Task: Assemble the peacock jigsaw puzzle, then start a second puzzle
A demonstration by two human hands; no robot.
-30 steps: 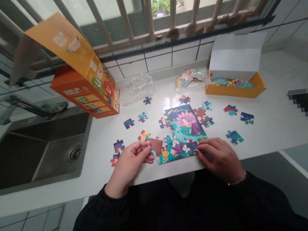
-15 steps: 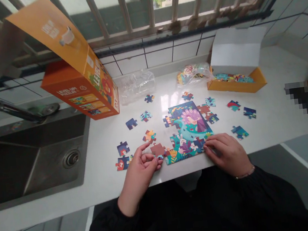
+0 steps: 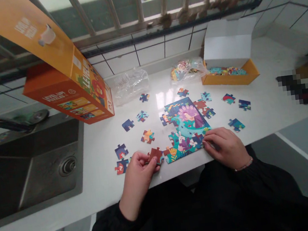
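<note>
Landmark: the partly assembled colourful cardboard jigsaw picture [image 3: 186, 126] is lying flat on the white surface [image 3: 269, 116], near its front edge.
Left hand: the left hand [image 3: 138, 170] is sitting just left of the picture's lower corner, fingers closed and pinching a small reddish-brown cardboard puzzle piece [image 3: 155, 154] by its near edge.
Piece position: the held piece is touching or just short of the picture's lower left edge; whether its tab is seated I cannot tell.
Right hand: the right hand [image 3: 225, 147] is resting at the picture's lower right corner, fingers curled and pressing down on the edge, not gripping anything that shows.
Handling, my judgement: the piece is looking light, thin and fairly stiff, though its tabs would be bending under force; taking it by the plain edges between thumb and fingertip is leaving the tabs free. The surface looks glossy, so pieces are likely sliding easily.
Left of the picture: loose pieces are lying scattered, among them a blue-and-red puzzle piece [image 3: 121, 151].
Beyond the picture: a tall orange cardboard puzzle box [image 3: 67, 92], a crumpled clear plastic bag [image 3: 129, 84] and a shallow orange tray-box with a white lid [image 3: 229, 74].
Far left: a dark steel sink [image 3: 23, 172].
</note>
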